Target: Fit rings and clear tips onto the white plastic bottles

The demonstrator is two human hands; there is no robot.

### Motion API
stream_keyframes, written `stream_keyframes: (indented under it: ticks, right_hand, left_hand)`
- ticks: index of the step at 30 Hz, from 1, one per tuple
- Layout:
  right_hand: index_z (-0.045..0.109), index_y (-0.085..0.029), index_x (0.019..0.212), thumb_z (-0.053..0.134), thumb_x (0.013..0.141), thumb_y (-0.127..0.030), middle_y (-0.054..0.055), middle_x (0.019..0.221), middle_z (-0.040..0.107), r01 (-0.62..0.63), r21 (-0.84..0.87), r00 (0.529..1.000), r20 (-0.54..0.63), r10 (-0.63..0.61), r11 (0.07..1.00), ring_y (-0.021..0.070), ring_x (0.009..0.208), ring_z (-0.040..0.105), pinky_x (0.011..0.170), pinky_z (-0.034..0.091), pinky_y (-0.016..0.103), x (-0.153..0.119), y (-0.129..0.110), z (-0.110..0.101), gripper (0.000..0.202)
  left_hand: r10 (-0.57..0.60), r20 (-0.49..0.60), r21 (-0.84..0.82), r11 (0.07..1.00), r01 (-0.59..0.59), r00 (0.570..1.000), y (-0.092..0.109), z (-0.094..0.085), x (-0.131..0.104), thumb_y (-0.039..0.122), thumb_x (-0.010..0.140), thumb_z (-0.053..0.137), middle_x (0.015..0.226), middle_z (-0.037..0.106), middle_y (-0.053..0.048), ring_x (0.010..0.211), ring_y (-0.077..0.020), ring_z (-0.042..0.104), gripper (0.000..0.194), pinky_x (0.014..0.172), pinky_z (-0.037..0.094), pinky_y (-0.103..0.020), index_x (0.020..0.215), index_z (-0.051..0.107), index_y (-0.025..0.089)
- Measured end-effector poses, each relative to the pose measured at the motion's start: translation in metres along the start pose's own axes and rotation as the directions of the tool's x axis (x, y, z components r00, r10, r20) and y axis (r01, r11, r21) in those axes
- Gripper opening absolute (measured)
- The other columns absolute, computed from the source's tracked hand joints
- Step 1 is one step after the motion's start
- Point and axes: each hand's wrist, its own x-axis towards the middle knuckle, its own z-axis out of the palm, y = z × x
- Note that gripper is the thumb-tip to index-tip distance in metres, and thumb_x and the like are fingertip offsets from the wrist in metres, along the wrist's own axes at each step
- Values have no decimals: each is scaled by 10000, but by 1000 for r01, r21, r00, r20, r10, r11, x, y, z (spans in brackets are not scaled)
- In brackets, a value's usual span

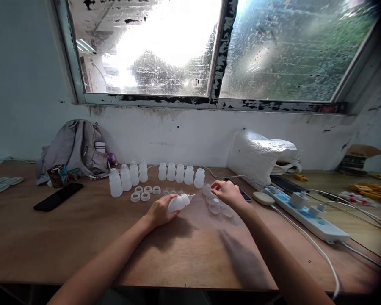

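Note:
My left hand (160, 210) grips a small white plastic bottle (178, 202), held on its side just above the wooden table (82, 237), its capped neck pointing right. My right hand (227, 192) rests over a cluster of clear dome caps (216, 206), fingertips touching the one farthest left. Behind my hands stand two rows of upright white bottles, one row (127, 178) at left and another (180, 173) in the middle. Several white rings (142, 192) lie in front of the left row.
A black phone (58, 196) lies at left, near a grey backpack (76, 148) and a small carton (57, 175). A white plastic bag (260, 156) sits against the wall. A power strip (305, 214) with plugs and cables runs along the right side.

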Motion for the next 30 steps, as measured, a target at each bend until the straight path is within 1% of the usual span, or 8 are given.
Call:
stream_keyframes:
  ticks: [5, 9, 14, 16, 19, 22, 26, 30]
  right_hand:
    - [630, -219, 813, 588, 622, -222, 57, 789, 625, 33, -166, 989, 147, -8, 986, 246, 875, 501, 682, 313, 332, -8, 20, 21, 196]
    - [619, -195, 757, 586, 596, -162, 57, 746, 608, 41, -44, 985, 168, -33, 998, 205, 775, 537, 613, 334, 280, -7, 27, 31, 168]
    - [589, -190, 718, 603, 622, -285, 40, 726, 606, 56, 262, 997, 37, -68, 964, 183, 712, 552, 609, 376, 277, 6, 7, 19, 136]
    - [565, -186, 760, 593, 639, -344, 46, 775, 612, 38, 489, 999, -30, -26, 871, 178, 715, 564, 603, 401, 277, 11, -7, 16, 201]
    - [515, -181, 823, 584, 649, -392, 55, 796, 607, -17, 807, 998, -20, 56, 590, 182, 703, 581, 527, 420, 260, 13, -26, 22, 282]
    - [506, -176, 852, 587, 649, -395, 49, 777, 597, -61, 930, 996, 33, 83, 362, 164, 628, 582, 468, 413, 242, 10, -38, 37, 309]
    - [522, -172, 849, 594, 641, -384, 43, 771, 594, -135, 960, 988, 111, 107, 244, 142, 552, 569, 431, 400, 233, 3, -41, 58, 305]
    - [524, -170, 834, 588, 653, -388, 34, 754, 582, -163, 965, 986, 152, 68, 207, 135, 549, 566, 431, 407, 226, -3, -40, 69, 290]
  left_hand:
    - [80, 48, 15, 997, -81, 996, 3, -6, 1, 323, 713, 547, 1100, 551, -73, 966, -212, 533, 489, 832, 435, -347, 1166, 398, 212]
    - [35, 50, -20, 999, -35, 998, 1, -9, 1, 329, 706, 559, 1100, 553, -67, 978, -217, 529, 491, 846, 428, -354, 1161, 409, 222]
    - [-95, -49, -30, 995, 93, 994, -9, -8, 2, 336, 712, 556, 1115, 544, -48, 971, -195, 541, 469, 835, 445, -328, 1146, 412, 233]
    - [-114, -66, -17, 993, 113, 991, -13, -8, 2, 342, 716, 552, 1110, 546, -46, 961, -195, 547, 461, 824, 452, -326, 1142, 413, 233]
    - [-109, -81, 6, 994, 110, 991, -19, -10, 1, 364, 720, 548, 1106, 550, -48, 964, -199, 547, 471, 831, 447, -334, 1148, 406, 230]
    - [-79, -74, 19, 997, 81, 994, -21, -12, 1, 368, 723, 543, 1099, 551, -59, 972, -202, 541, 476, 840, 438, -334, 1154, 407, 220]
    - [-62, -23, 14, 998, 62, 998, -19, -15, 1, 334, 718, 546, 1090, 552, -61, 974, -206, 534, 468, 830, 435, -331, 1155, 417, 226]
    - [-46, 4, 13, 999, 46, 999, -17, -16, 2, 338, 720, 540, 1095, 551, -69, 982, -219, 522, 465, 840, 420, -346, 1153, 421, 222]
